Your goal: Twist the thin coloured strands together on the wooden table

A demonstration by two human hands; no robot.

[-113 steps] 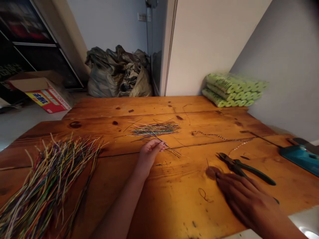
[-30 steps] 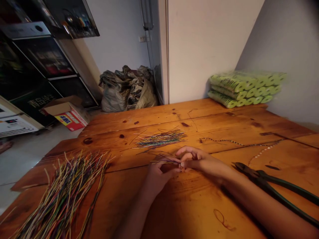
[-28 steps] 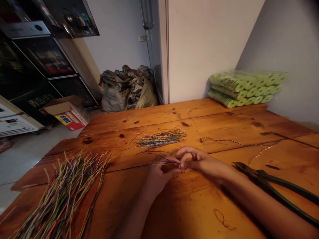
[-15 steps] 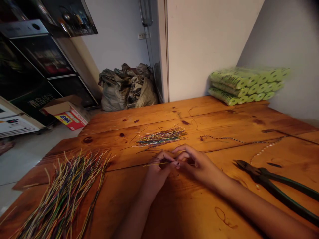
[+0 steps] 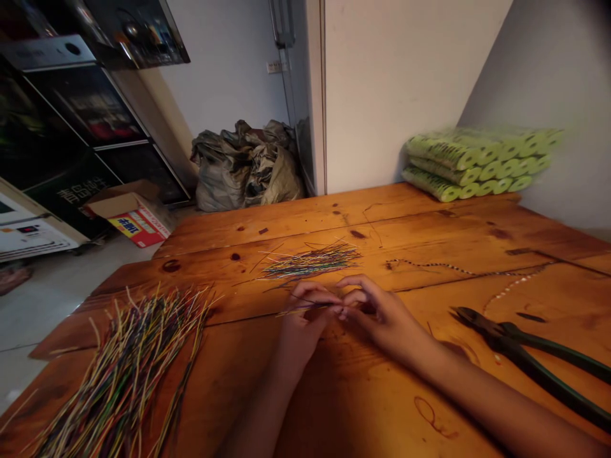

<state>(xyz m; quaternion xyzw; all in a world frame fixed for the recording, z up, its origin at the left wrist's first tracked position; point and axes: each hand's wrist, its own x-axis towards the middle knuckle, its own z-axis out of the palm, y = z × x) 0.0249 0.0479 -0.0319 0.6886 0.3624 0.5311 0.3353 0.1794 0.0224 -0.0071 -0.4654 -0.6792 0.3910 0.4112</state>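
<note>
My left hand (image 5: 303,324) and my right hand (image 5: 377,315) meet near the middle of the wooden table (image 5: 305,216), fingertips together. Both pinch a few thin coloured wires (image 5: 305,308), whose ends stick out to the left. The fingers hide the middle of these wires. Just beyond my hands lies a small bundle of thin multicoloured wires (image 5: 310,262). A much larger heap of similar wires (image 5: 126,375) spreads at the near left of the table.
Green-handled pliers (image 5: 520,353) lie at the right, near a thin beaded strand (image 5: 470,270). Beyond the table's far edge stand green plastic-wrapped foam rolls (image 5: 477,165) and crumpled woven sacks (image 5: 243,168). A cardboard box (image 5: 136,216) sits on the floor at left.
My right hand has left the table beside the pliers and joined my left hand at the wires. Over the last half second, my fingers have shifted slightly around the wires, and the view has drifted.
</note>
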